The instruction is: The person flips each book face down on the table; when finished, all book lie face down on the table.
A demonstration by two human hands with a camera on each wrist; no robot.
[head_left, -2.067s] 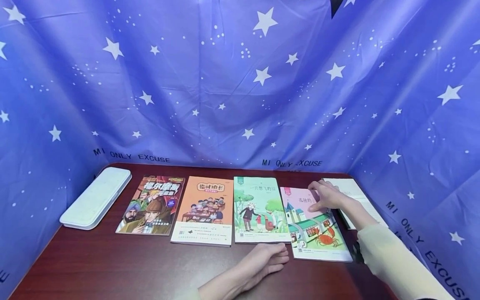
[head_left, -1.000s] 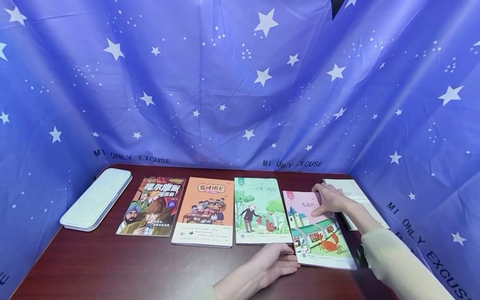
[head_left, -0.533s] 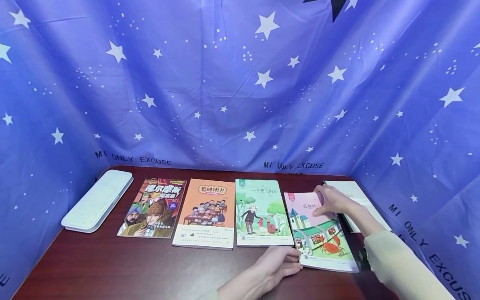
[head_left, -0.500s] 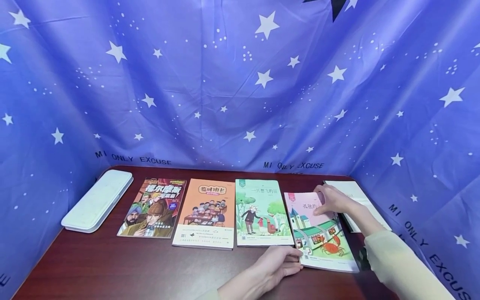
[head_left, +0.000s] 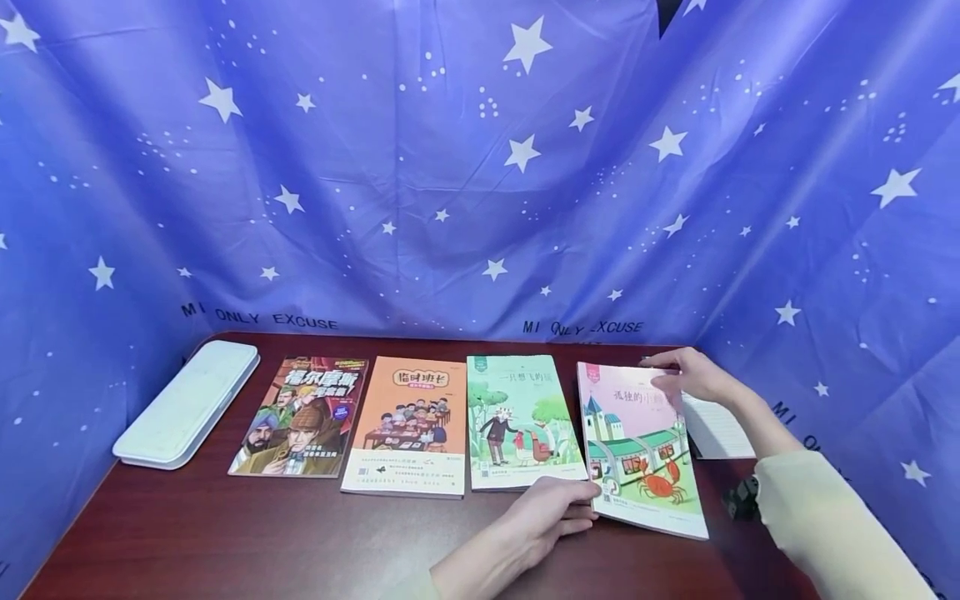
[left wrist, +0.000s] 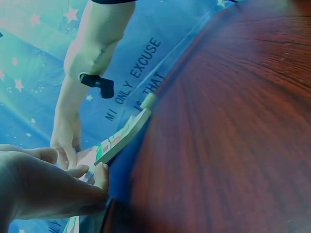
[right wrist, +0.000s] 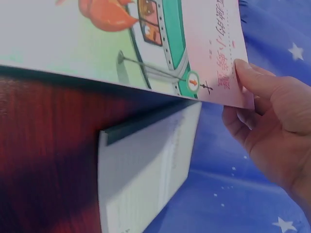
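Note:
A pink-topped picture book [head_left: 637, 442] with a red crab and a green train on its cover is at the right of the row, its far end raised off the table. My right hand [head_left: 697, 375] pinches its far right corner; in the right wrist view, the thumb [right wrist: 252, 77] lies on the cover and the fingers curl beneath. At the near left corner, my left hand [head_left: 543, 521] holds the book's edge between thumb and fingers. The left wrist view shows that hand [left wrist: 48, 184] close to the book's edge, most of the cover hidden.
To the left lie a green book [head_left: 525, 425], an orange book [head_left: 408, 429], a detective comic book [head_left: 303, 421] and a white case [head_left: 187, 404]. A white book [head_left: 720, 429] lies partly behind the right hand. Starry blue cloth [head_left: 450, 167] encloses the dark red table [head_left: 262, 533].
The pink book's far end has risen off the table. My right hand shifted up and right to its far corner. The left hand moved right to the near corner and takes hold.

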